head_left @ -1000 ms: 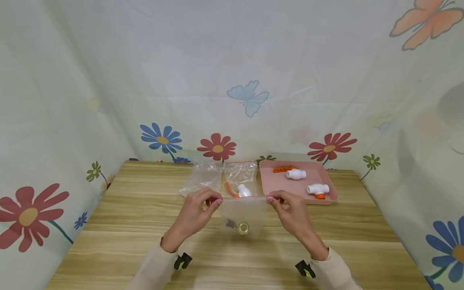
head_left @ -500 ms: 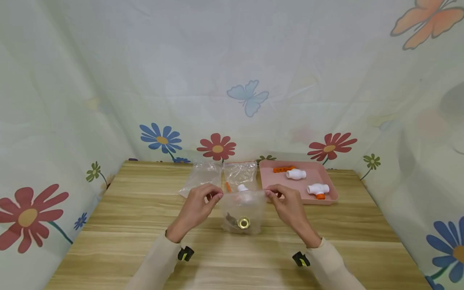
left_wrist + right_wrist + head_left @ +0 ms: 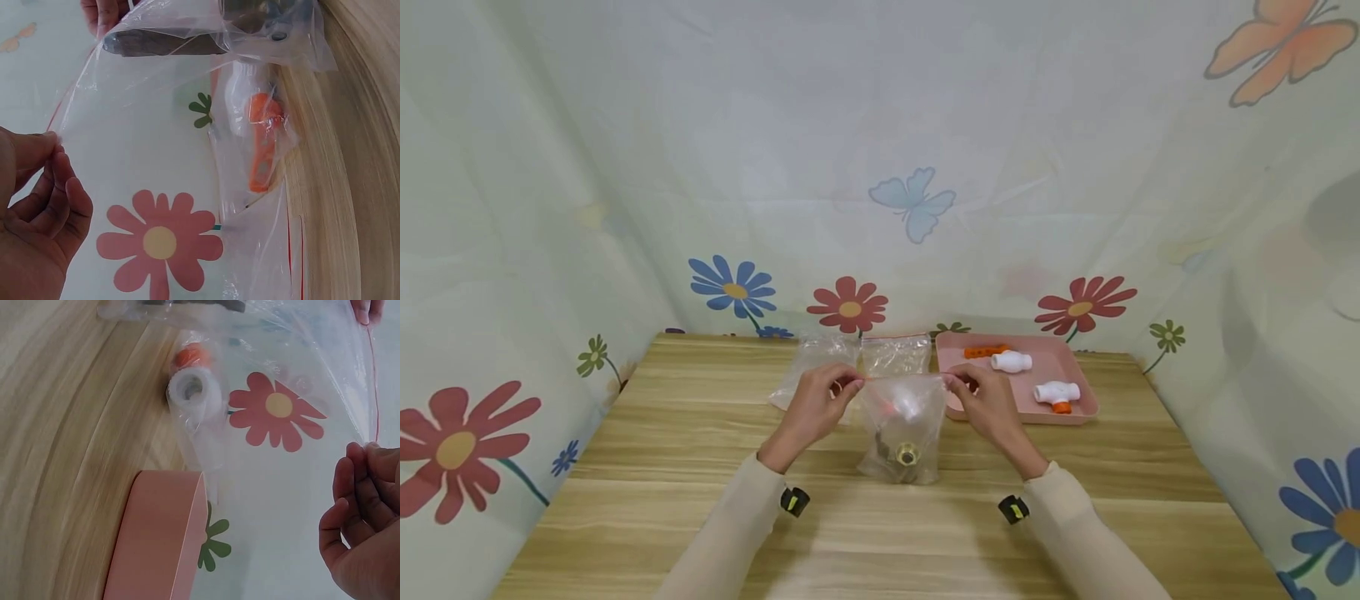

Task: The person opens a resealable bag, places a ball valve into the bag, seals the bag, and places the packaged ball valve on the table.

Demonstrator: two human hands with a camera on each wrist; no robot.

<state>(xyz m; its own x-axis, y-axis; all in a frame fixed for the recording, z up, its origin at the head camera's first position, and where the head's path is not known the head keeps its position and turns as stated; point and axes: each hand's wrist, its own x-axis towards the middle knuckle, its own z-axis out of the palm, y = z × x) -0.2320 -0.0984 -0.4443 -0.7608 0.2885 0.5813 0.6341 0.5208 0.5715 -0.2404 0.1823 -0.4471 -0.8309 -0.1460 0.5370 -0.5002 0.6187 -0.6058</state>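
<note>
Both hands hold up a clear zip bag (image 3: 887, 408) by the ends of its red-lined mouth. My left hand (image 3: 815, 406) pinches the left corner between thumb and index finger; my right hand (image 3: 988, 406) pinches the right corner likewise. Low in the bag lies a round brass-coloured fitting (image 3: 907, 454) with a dark handle (image 3: 165, 44), the look of a ball valve. Behind it, a second zip bag (image 3: 895, 354) holds a white plastic valve body (image 3: 197, 390) and an orange handle (image 3: 261, 144); the held bag overlaps its lower part in the head view.
A pink tray (image 3: 1052, 358) at the back right carries white valve bodies (image 3: 1011, 362) and an orange handle (image 3: 981, 352). Another clear bag (image 3: 808, 367) lies flat behind my left hand. A flower-printed cloth (image 3: 775, 167) walls off the back and sides of the wooden table (image 3: 715, 433).
Both hands have moved up and away from me, drawing the bag's mouth higher. The bag now hangs more upright in front of the second bag. Its grip at both corners stays.
</note>
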